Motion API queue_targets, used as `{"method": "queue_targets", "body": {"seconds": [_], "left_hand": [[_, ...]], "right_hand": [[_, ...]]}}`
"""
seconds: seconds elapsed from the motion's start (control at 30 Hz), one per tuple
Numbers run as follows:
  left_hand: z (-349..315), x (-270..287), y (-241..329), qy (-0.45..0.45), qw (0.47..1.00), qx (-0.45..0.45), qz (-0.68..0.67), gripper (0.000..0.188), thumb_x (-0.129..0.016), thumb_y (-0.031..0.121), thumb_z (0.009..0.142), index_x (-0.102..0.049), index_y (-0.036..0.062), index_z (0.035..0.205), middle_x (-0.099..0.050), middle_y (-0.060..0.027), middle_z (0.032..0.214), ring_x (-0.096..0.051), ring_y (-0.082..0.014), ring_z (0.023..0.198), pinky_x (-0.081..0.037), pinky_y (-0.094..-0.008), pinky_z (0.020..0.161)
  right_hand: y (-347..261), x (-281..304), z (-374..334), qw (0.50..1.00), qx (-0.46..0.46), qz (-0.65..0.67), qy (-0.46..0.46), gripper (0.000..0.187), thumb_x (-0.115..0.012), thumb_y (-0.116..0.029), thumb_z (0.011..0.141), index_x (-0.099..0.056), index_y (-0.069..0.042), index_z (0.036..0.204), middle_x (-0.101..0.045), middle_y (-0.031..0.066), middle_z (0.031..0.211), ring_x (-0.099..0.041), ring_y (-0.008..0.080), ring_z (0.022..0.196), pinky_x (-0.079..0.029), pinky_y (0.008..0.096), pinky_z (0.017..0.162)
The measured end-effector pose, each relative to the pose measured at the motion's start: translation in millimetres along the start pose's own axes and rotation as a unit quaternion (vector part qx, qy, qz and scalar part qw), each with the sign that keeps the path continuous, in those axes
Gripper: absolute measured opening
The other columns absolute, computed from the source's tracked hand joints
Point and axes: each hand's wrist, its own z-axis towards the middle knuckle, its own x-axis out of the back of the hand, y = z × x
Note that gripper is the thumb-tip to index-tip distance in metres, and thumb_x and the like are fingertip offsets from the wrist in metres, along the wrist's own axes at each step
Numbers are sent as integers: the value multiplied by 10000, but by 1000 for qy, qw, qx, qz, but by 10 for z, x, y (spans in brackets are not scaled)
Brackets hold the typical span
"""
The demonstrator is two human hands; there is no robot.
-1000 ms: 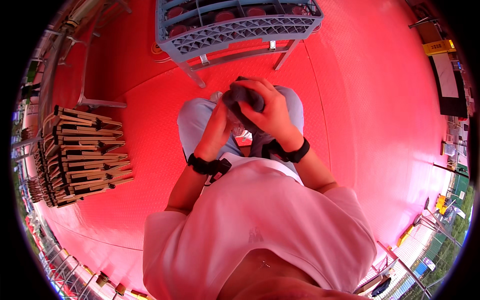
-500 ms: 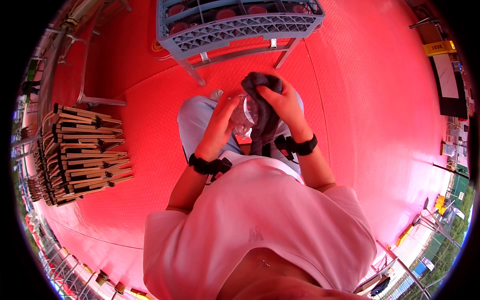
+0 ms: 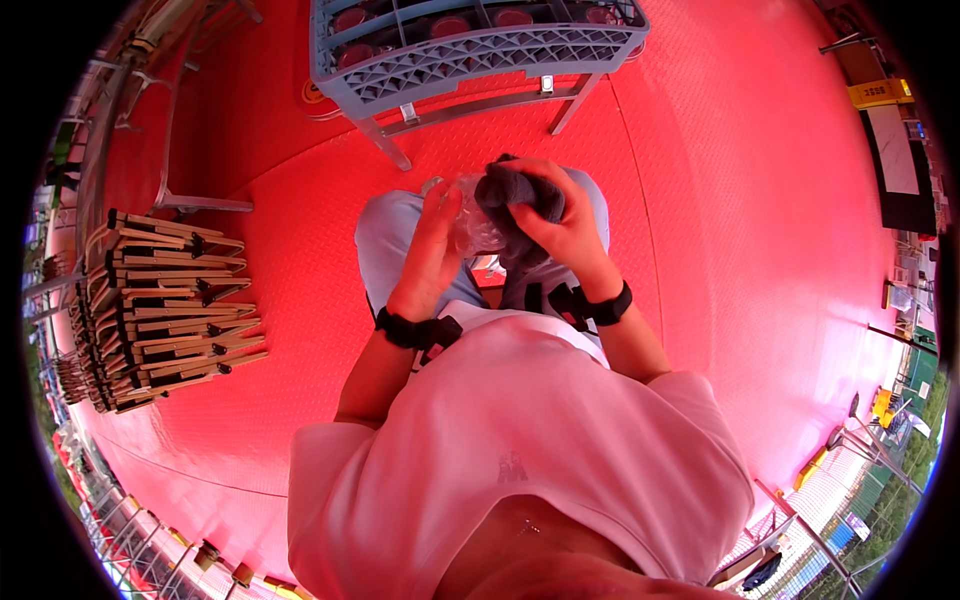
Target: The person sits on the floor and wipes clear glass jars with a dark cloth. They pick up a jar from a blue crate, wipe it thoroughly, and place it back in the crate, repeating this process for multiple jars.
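Above my lap, my left hand (image 3: 430, 258) is wrapped round the side of a clear drinking glass (image 3: 476, 222). My right hand (image 3: 562, 222) grips a dark grey cloth (image 3: 514, 196), bunched up and pressed against the glass's right end. Part of the cloth hangs down toward my lap. The fingers of my left hand and the cloth hide much of the glass, so its full shape cannot be made out. Both wrists carry black bands.
A grey-blue compartment rack (image 3: 480, 62) holding several round glasses stands ahead on a metal-legged stand (image 3: 470, 115). Folded tan frames (image 3: 180, 300) are stacked on the left, near a metal frame (image 3: 205, 203). Red textured flooring (image 3: 700, 200) surrounds me.
My right hand has pushed the cloth from beside the glass onto its end, bunching it up. The glass has turned, and its open rim no longer shows. My left hand has shifted slightly left.
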Motion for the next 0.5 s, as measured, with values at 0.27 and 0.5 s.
{"method": "queue_targets", "body": {"seconds": [0.27,0.5], "left_hand": [[-58,-40,69,-71,996,47,-8,538,-387,462,1063,-440,91,1449,-518,-65,1426,-503,-200,1317,-423,-381,1099],[-177,-87,125,-126,987,80,-60,615,-339,504,1064,-377,68,1496,-450,-77,1479,-436,-219,1377,-380,-378,1132]], "right_hand": [[-205,-92,-149,988,108,-109,-17,477,-658,18,728,-647,-46,1200,-623,147,1236,-615,300,1140,-488,374,967],[-271,-192,-221,979,146,-113,-86,506,-702,-33,687,-655,-63,1190,-617,165,1274,-561,380,1253,-435,446,1073]]}}
